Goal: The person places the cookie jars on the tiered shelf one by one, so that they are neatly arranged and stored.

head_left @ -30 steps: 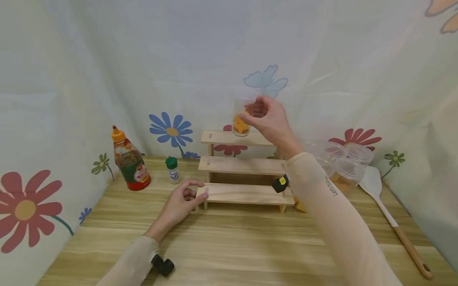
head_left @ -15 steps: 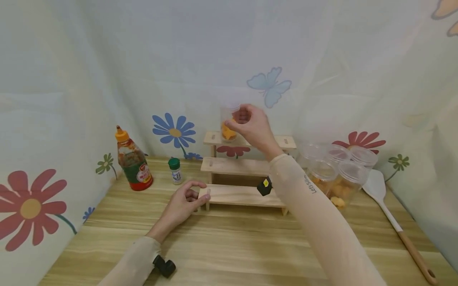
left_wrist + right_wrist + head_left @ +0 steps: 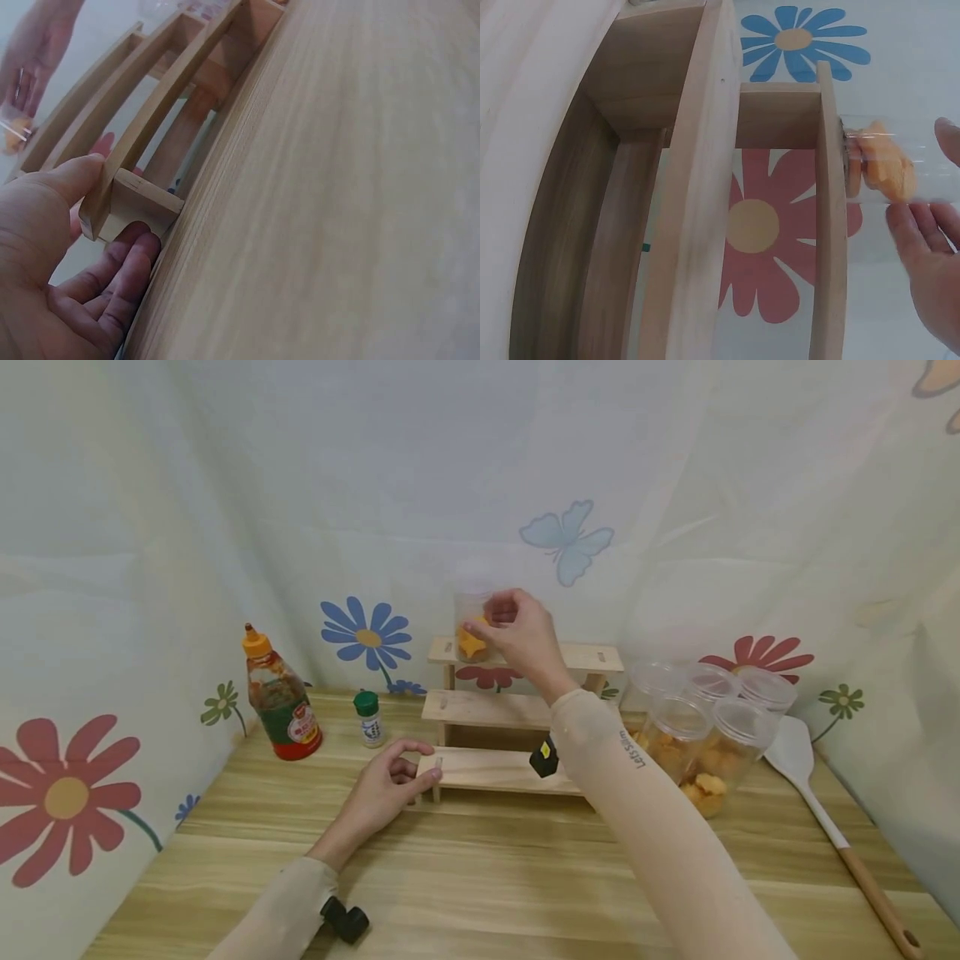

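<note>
A three-tier wooden stand (image 3: 495, 708) rises in steps on the table. My right hand (image 3: 528, 639) holds a clear jar with orange star-shaped snacks (image 3: 889, 165) between thumb and fingers. Upright, the jar has its base against the left part of the top tier (image 3: 829, 247). My left hand (image 3: 386, 783) grips the left end of the lowest tier. In the left wrist view, the thumb lies over that board (image 3: 120, 161) and the fingers curl beneath it.
Several clear lidded jars (image 3: 678, 718) with snacks stand close together to the right of the stand. Beyond them lies a white spatula with a wooden handle (image 3: 877, 893). To the left are a red sauce bottle (image 3: 285, 714) and a small green-capped shaker (image 3: 368, 720).
My right hand has carried the jar left and down along the top tier, to its left part. My left hand keeps its grip on the stand. The view has shifted slightly.
</note>
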A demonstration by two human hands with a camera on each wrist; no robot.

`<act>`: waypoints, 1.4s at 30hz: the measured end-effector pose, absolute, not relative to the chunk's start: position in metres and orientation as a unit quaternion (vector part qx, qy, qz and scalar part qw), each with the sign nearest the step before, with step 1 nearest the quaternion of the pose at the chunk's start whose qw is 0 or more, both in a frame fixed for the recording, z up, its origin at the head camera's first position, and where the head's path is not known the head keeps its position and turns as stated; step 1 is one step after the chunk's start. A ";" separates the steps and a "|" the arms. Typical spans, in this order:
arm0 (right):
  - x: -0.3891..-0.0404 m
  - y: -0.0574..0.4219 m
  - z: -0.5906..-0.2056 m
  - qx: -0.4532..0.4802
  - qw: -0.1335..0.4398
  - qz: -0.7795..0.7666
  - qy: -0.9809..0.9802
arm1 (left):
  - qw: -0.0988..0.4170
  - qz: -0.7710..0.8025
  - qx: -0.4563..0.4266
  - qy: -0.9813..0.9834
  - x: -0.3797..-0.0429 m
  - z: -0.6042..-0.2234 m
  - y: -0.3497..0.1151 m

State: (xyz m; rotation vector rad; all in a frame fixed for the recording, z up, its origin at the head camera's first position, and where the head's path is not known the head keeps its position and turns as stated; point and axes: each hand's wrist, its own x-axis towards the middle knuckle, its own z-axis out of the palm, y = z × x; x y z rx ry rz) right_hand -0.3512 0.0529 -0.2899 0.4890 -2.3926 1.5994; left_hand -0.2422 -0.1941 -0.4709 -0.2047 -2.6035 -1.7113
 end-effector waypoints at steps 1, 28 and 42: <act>-0.351 0.053 -0.290 0.165 0.114 0.543 -0.815 | 0.010 -0.548 -0.066 -0.834 -0.242 -0.471 -0.194; -0.342 0.068 -0.290 0.162 0.139 0.572 -0.792 | 0.014 -0.547 -0.077 -0.834 -0.243 -0.468 -0.190; -0.310 0.102 -0.285 0.156 0.185 0.588 -0.772 | 0.008 -0.546 -0.066 -0.835 -0.243 -0.472 -0.194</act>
